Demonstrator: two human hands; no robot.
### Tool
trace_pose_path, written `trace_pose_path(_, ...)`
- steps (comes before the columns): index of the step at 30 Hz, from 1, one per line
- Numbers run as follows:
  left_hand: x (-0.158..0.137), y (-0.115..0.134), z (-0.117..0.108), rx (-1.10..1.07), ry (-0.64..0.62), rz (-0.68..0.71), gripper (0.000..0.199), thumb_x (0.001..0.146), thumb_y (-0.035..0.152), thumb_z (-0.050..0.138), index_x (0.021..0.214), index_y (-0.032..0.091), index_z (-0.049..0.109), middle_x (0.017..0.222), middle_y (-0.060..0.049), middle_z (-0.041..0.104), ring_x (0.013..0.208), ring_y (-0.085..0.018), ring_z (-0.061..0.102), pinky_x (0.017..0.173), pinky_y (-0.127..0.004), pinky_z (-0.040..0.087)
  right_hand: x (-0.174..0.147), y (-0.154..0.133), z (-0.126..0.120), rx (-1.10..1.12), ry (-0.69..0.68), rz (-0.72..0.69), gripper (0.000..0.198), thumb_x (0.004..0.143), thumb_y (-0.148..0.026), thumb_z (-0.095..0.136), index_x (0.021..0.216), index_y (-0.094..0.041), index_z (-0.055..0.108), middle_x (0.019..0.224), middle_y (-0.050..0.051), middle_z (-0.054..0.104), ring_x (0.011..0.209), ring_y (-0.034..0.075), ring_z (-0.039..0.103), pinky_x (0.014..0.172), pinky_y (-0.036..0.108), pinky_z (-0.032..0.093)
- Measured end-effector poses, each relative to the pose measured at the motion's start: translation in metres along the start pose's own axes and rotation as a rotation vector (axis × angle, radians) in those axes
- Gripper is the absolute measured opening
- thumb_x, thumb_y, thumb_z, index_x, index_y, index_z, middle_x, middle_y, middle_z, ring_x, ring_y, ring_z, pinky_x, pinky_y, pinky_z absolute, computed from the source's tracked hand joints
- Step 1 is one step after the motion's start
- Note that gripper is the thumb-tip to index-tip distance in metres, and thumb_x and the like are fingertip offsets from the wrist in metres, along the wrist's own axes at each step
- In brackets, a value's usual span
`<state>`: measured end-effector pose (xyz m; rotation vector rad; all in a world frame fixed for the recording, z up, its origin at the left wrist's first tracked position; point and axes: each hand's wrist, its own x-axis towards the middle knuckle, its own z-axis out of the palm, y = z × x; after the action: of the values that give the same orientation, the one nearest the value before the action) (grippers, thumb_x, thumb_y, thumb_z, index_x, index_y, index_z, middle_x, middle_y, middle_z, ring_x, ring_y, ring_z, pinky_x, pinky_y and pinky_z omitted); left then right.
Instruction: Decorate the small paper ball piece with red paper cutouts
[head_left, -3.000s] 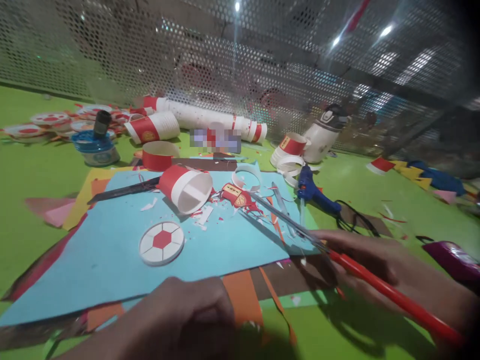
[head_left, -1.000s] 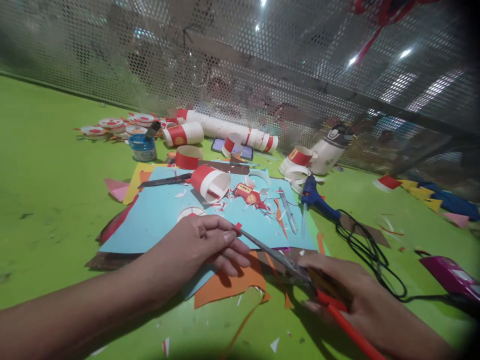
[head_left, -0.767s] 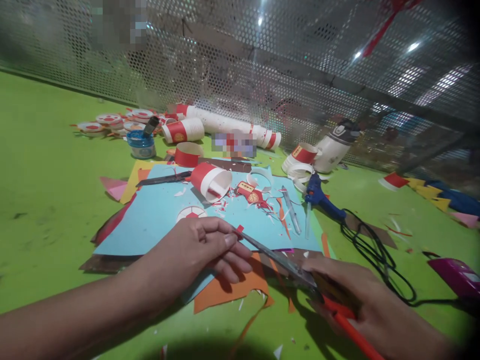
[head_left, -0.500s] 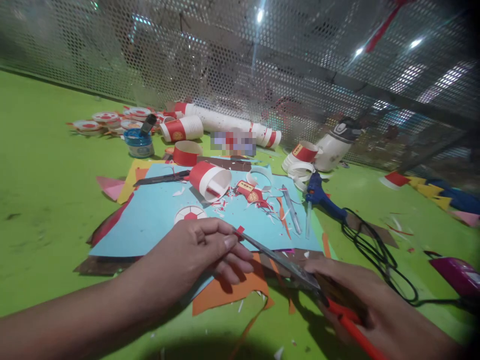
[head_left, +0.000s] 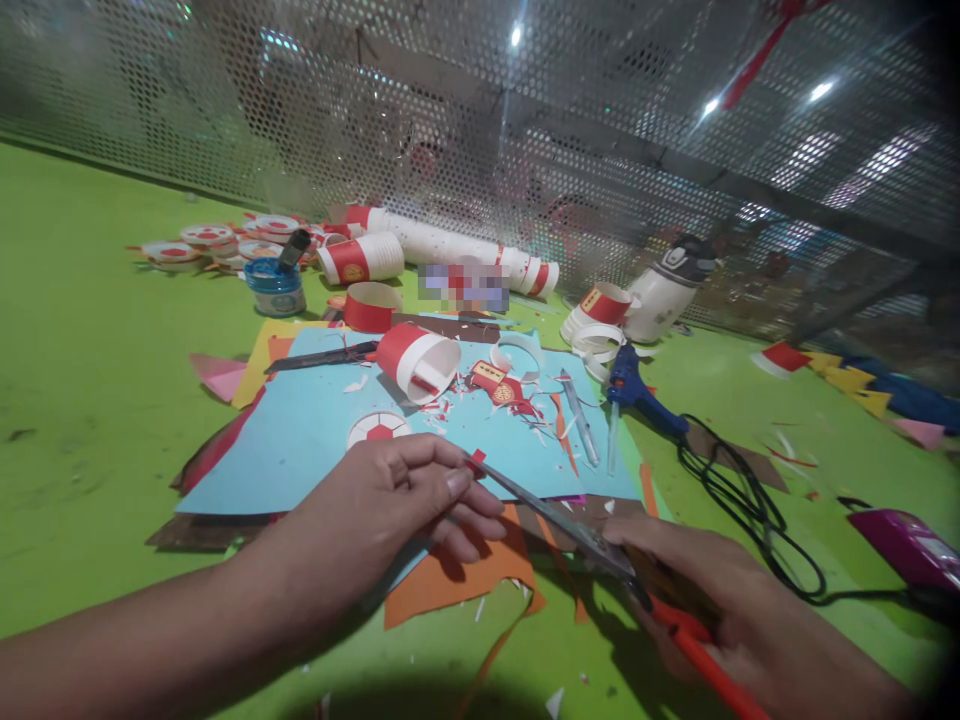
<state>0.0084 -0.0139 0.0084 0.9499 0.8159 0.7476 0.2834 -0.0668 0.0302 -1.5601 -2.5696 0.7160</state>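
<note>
My right hand point(head_left: 720, 590) grips a pair of scissors point(head_left: 555, 515) by their red handles, the blades pointing up and left. At the blade tips is a small red piece of paper point(head_left: 475, 460). Thumb and index finger pinched, my left hand point(head_left: 412, 495) holds that red piece at its edge. Beneath the hands lies a light blue sheet point(head_left: 262, 450) on a stack of coloured paper. A white disc with a red pattern point(head_left: 379, 428) lies just beyond my left hand. Past it, a red and white paper cup point(head_left: 418, 362) rests on its side among red and white scraps.
A blue glue gun point(head_left: 637, 390) with a black cable lies at right, near a magenta object point(head_left: 907, 545). Behind stand a blue jar point(head_left: 275, 290), stacked paper cups point(head_left: 364, 258) and a white bottle point(head_left: 664, 295). A perforated metal panel point(head_left: 450, 130) closes off the back.
The view has shifted very slightly. Both hands, the scissors and the red piece keep almost the same position.
</note>
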Motion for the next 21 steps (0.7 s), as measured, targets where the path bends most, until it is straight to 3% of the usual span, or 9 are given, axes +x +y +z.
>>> trace_pose_path(11,0.002,-0.003,0.000,-0.019,-0.023,-0.002,0.016,0.088,0.024,0.060,0.080,0.011,0.061,0.079,-0.011,0.075,0.060,-0.014,0.068,0.059,-0.024,0.054,0.001,-0.010,-0.003,-0.018,-0.015,0.006,0.041,0.091,-0.034,0.052,0.132,-0.032,0.052,0.134,0.007,0.059,0.119,0.023,0.058,0.098,0.036,0.050)
trace_pose_path(17,0.002,-0.005,0.002,-0.075,-0.046,-0.039,0.015,0.086,0.026,0.063,0.083,0.011,0.060,0.079,-0.013,0.075,0.063,-0.018,0.070,0.058,-0.027,0.056,-0.005,-0.012,-0.005,-0.071,0.050,-0.048,0.040,0.084,-0.025,0.058,0.123,-0.029,0.062,0.111,0.004,0.072,0.096,0.022,0.069,0.083,0.031,0.056)
trace_pose_path(21,0.003,-0.008,0.002,-0.069,-0.033,-0.061,0.019,0.084,0.029,0.065,0.083,0.011,0.060,0.083,-0.015,0.074,0.066,-0.021,0.071,0.058,-0.029,0.057,-0.006,-0.014,-0.007,-0.037,0.060,-0.033,0.041,0.082,-0.020,0.059,0.122,-0.030,0.063,0.109,0.003,0.074,0.091,0.022,0.071,0.076,0.029,0.058)
